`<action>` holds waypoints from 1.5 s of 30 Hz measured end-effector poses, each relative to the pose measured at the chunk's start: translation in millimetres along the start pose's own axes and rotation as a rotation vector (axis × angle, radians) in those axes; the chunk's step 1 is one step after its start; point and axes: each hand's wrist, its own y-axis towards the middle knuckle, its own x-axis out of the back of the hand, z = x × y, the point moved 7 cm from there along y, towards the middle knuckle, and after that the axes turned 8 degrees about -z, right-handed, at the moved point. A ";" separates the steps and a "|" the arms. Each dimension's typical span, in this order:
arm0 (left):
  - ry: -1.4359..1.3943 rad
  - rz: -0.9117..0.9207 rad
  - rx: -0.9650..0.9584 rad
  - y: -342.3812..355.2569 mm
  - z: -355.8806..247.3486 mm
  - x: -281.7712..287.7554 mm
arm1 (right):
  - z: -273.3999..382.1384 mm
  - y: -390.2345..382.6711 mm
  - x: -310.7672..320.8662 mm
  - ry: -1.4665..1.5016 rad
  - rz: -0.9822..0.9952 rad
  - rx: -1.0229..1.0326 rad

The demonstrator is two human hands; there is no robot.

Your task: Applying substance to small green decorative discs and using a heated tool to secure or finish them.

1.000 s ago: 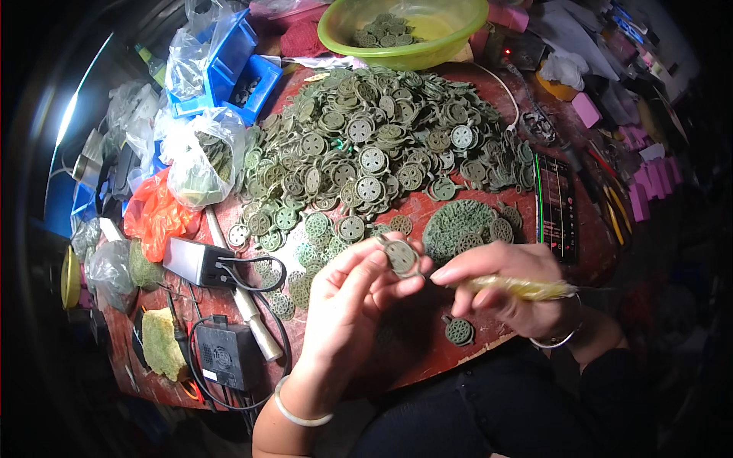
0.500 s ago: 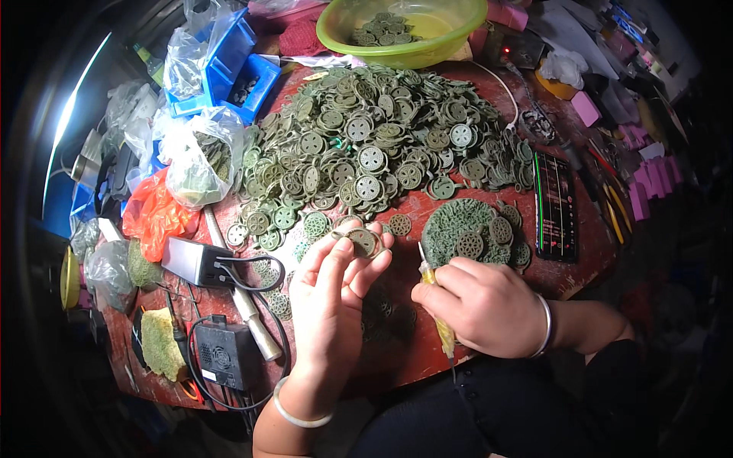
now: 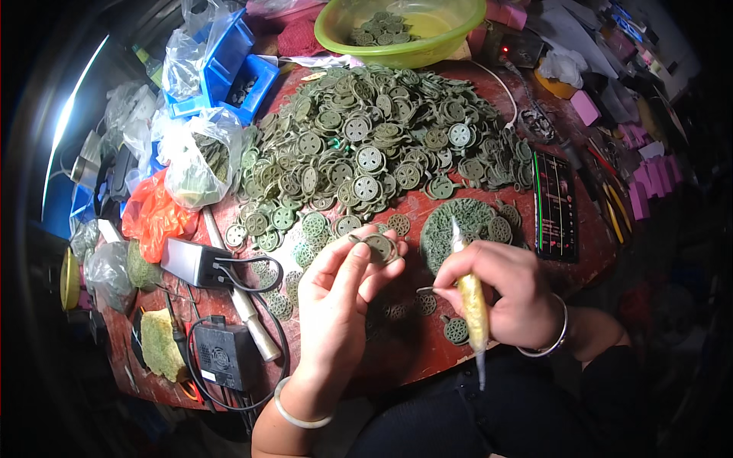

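My left hand [image 3: 343,278] pinches a dull green round medallion [image 3: 379,248] with a stem between thumb and fingers, above the red table. In my right hand [image 3: 508,294] lies a pen-like tool [image 3: 473,309] with a yellow wrapped grip, its pale tip pointing up and away. From the fingertips of this hand a small thin piece [image 3: 425,290] sticks out, too small to name. Just beyond it sits a rough green round pad [image 3: 450,244] with openwork discs on its right side. More openwork discs [image 3: 456,330] lie on the table between and below my hands.
A large heap of green medallions [image 3: 366,137] covers the table's middle, with a yellow-green basin [image 3: 401,55] behind. At left are a grey box [image 3: 196,262] with a black cable, a black device [image 3: 225,353] and plastic bags. A phone [image 3: 555,206] and pliers [image 3: 615,210] lie at right.
My right hand has moved slightly right and turned the tool more upright, uncovering discs on the table. My left hand has shifted a little right with the medallion.
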 end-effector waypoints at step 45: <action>0.021 0.353 0.360 -17.8 21.5 -18.1 | -0.7 4.4 4.8 0.016 -0.146 -0.059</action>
